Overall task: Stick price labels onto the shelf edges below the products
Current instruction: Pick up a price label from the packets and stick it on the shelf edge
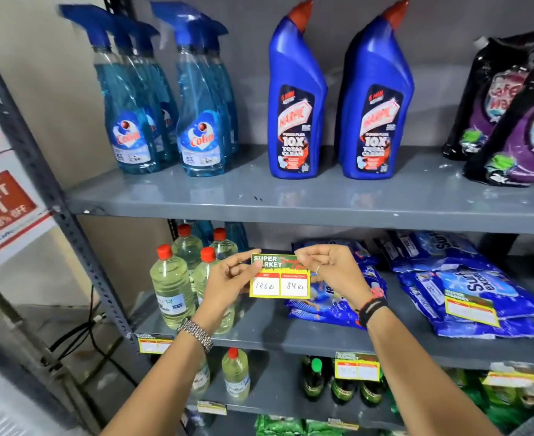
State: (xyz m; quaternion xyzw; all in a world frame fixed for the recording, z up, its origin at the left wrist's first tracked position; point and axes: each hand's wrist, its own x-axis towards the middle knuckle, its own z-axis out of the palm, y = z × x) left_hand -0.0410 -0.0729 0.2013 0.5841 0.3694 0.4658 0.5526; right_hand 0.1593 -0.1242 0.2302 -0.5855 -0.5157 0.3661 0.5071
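Label [280,276] pinched at top corners by left hand [228,280] and right hand [331,267], each grip clamped on it, held flat facing out, likely for upper shelf edge [291,212], which carries no label.

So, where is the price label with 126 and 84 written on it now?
In the head view, the price label is at centre, held between the left hand and right hand, in front of the middle shelf.
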